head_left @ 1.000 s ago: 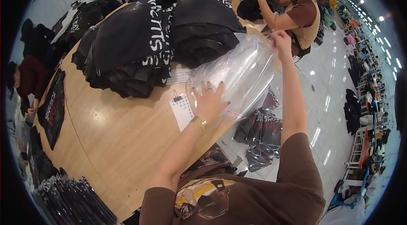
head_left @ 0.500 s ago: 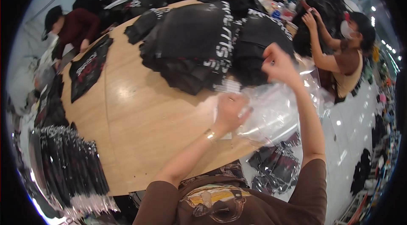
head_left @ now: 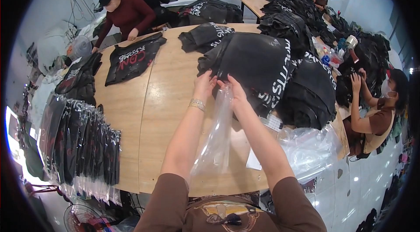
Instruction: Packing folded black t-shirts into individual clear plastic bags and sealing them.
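Both hands are at the upper end of a clear plastic bag [head_left: 215, 133], which hangs down between my forearms over the wooden table. My left hand [head_left: 204, 87] pinches one side of the bag, and my right hand [head_left: 236, 91] grips the other side. Directly beyond my fingers lies a stack of folded black garments [head_left: 253, 59] with white lettering. My fingertips come up to the near edge of this stack; I cannot tell whether they touch it. A white label sheet [head_left: 272, 122] lies right of my right hand.
Loose clear bags [head_left: 306, 149] lie at the table's right edge. Another black garment stack [head_left: 308, 96] stands beside the first. Bagged black garments [head_left: 83, 144] stand in a row at the left. A single printed garment [head_left: 133, 59] lies far left. Co-workers are around the table.
My hands were apart, the right one raised above the loose bags. Now they have come together farther left, with a clear bag between them. The head view has shifted too.
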Demonstrator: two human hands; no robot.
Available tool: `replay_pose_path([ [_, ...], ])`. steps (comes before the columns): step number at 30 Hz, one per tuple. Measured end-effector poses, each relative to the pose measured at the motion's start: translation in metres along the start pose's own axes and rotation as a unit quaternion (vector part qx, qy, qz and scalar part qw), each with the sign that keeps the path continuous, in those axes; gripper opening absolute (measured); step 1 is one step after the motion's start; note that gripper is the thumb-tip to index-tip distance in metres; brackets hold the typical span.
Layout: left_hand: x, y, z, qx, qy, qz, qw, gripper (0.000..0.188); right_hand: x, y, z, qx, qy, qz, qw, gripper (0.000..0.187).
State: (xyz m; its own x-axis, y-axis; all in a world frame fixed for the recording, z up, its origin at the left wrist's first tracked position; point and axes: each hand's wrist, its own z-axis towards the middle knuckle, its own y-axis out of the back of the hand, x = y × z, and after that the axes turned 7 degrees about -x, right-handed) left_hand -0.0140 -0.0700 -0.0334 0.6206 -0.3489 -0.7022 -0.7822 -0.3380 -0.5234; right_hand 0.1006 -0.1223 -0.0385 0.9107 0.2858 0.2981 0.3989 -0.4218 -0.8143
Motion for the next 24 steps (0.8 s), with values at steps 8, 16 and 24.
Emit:
replay_pose_path([
  [8,-0.021,0.016,0.015,-0.08,-0.238,0.11,0.962,0.022,-0.019,-0.036,-0.025,-0.122,0.127,-0.023,0.984,0.024],
  [16,-0.041,-0.04,0.019,-0.031,-0.564,0.338,0.753,0.034,-0.004,0.065,-0.105,-0.168,0.134,0.011,0.977,0.016],
  [24,-0.053,-0.082,0.015,0.076,-0.4,0.645,0.647,0.049,0.006,0.099,-0.105,-0.168,0.074,-0.012,0.983,0.018],
])
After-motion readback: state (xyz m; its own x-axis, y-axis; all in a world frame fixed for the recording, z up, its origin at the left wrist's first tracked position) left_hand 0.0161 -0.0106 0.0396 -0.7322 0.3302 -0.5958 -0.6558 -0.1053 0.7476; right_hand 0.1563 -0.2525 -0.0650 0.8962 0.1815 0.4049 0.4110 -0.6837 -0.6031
